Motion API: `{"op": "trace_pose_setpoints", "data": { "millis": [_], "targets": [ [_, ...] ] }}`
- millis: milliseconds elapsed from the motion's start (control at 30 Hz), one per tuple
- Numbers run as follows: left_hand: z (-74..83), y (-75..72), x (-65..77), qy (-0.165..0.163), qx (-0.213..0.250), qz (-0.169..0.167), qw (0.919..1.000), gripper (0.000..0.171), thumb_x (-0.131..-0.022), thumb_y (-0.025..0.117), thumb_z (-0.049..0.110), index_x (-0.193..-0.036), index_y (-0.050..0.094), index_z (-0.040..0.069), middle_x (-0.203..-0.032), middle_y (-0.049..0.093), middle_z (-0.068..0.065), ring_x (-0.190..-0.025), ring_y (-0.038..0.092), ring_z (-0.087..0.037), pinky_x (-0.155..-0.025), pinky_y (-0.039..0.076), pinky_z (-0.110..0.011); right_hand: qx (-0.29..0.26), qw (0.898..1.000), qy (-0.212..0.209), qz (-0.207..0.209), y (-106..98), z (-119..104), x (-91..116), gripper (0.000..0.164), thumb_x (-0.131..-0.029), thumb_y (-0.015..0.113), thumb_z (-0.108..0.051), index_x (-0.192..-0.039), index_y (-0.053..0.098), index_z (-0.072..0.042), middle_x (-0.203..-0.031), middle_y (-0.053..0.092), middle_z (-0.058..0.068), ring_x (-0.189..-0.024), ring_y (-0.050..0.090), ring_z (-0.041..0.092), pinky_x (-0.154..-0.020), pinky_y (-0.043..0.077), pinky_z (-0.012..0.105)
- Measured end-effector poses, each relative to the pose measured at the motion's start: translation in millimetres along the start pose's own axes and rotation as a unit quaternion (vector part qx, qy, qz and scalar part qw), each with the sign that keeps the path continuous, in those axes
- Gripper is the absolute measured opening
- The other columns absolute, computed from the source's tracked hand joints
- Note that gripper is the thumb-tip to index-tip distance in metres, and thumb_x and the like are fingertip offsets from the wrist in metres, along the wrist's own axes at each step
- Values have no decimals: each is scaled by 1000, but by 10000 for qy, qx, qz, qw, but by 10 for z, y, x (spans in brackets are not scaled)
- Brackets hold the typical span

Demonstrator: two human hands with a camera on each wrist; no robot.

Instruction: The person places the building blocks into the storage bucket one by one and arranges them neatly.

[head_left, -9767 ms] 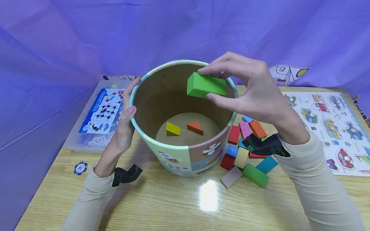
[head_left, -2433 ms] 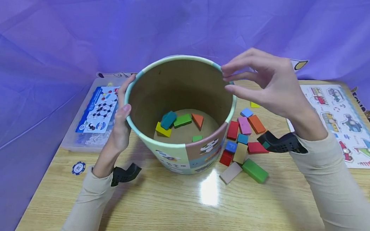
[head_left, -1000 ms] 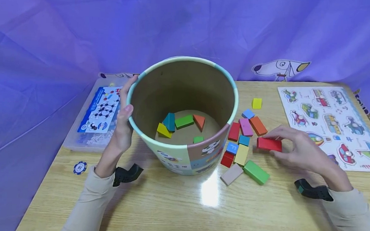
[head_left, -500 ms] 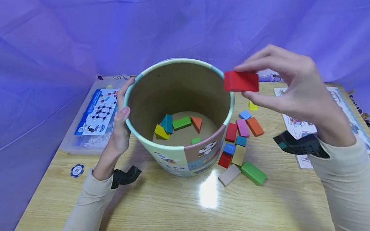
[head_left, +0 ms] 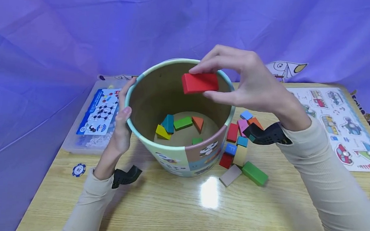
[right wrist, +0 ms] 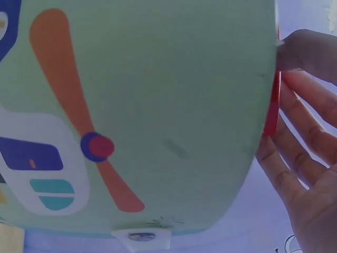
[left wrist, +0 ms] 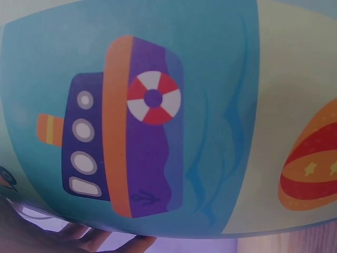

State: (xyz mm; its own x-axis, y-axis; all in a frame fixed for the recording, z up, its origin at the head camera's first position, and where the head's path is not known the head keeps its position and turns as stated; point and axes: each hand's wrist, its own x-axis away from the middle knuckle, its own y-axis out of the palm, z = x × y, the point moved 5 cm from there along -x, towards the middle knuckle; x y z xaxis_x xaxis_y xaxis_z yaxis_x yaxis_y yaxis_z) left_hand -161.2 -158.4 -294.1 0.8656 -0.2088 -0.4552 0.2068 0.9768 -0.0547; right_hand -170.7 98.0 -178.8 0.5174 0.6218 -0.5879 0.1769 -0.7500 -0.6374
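Observation:
A large round bucket [head_left: 157,144] with cartoon pictures on its wall stands on the table, tilted open toward me. My left hand [head_left: 121,132] grips its left side, thumb at the rim and fingers along the outside. Over the mouth, my right hand [head_left: 250,82] pinches a red rectangular block [head_left: 201,84] between thumb and fingers. In the right wrist view the bucket wall covers most of that block. On the bucket's floor lie a yellow block [head_left: 163,132], a teal block [head_left: 168,123], a green block [head_left: 183,123], an orange triangular block [head_left: 198,124] and a partly hidden green one [head_left: 197,141].
Right of the bucket lie several loose blocks, among them a green block [head_left: 255,173] and a greyish block [head_left: 230,175]. A picture puzzle board [head_left: 358,147] is at the right. On the left are a clear plastic box [head_left: 70,142] and a poker chip [head_left: 78,170].
Earlier, a green block was held over the bucket; teal and green blocks now lie inside. My right hand has lifted the red block from the table and carried it left over the mouth.

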Motion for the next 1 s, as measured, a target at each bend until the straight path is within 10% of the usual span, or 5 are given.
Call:
{"op": "trace_pose_setpoints", "data": {
  "millis": [500, 800, 1000],
  "targets": [
    [33, 2, 31, 13, 100, 99, 9999, 73, -92, 40, 51, -153, 20, 16, -153, 27, -8, -138, 27, -32, -112, 29, -53, -276, 9990, -160, -298, 50, -48, 193, 39, -75, 79, 2, -112, 71, -6, -108, 69, 1, -104, 61, 12, -94, 48, 26],
    [47, 19, -4, 94, 7, 57, 9999, 73, -93, 38, 52, -153, 20, 14, -153, 27, -8, -138, 28, -31, -111, 28, -53, 129, 9990, 217, 355, -295, 4, 945, 35, -74, 81, -3, -108, 72, -2, -107, 69, 2, -104, 60, 7, -90, 43, 16],
    [48, 27, 6, 108, 51, 76, 9999, 73, -93, 39, 52, -153, 20, 15, -153, 27, -8, -138, 28, -31, -110, 29, -51, 20, 9975, 700, 132, -183, 177, 1595, 48, -67, 81, 7, -113, 70, -2, -109, 68, 1, -104, 60, 9, -90, 42, 13]
  ]
}}
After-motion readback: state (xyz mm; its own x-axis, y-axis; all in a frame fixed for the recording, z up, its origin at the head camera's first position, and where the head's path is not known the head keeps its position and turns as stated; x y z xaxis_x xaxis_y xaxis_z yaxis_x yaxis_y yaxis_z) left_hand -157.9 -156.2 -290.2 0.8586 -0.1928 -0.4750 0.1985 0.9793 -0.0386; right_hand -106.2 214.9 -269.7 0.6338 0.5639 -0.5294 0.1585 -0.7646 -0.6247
